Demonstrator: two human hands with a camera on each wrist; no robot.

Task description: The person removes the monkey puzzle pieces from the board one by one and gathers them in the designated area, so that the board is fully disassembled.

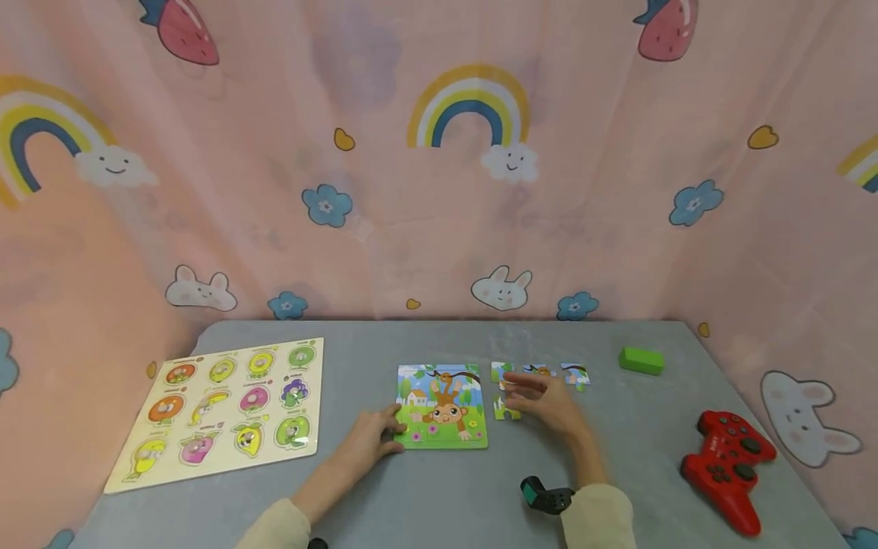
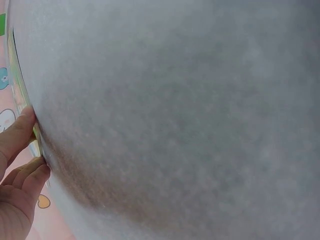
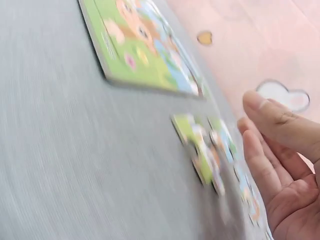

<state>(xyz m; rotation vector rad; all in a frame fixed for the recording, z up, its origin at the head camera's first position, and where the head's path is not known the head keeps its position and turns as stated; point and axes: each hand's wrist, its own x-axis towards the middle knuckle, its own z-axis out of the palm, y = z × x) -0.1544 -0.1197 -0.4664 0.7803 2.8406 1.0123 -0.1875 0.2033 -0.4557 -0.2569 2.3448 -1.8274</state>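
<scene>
A square jigsaw puzzle (image 1: 446, 396) with a monkey picture lies in a green-edged tray on the grey table. My left hand (image 1: 379, 436) holds its left edge, thumb near the front corner; the left wrist view shows the fingertips (image 2: 37, 172) against the thin edge. Over the loose puzzle pieces (image 1: 575, 374) to the right of the puzzle, my right hand (image 1: 549, 404) hovers with fingers extended and nothing visible in them. In the right wrist view, that hand (image 3: 285, 165) stands beside several blurred pieces (image 3: 200, 150), thumb apart from the fingers.
A cream fruit puzzle board (image 1: 229, 412) lies at the left. To the right are a green block (image 1: 642, 361) and a red game controller (image 1: 728, 471). A pink patterned curtain (image 1: 439, 229) hangs behind the table (image 1: 439, 496).
</scene>
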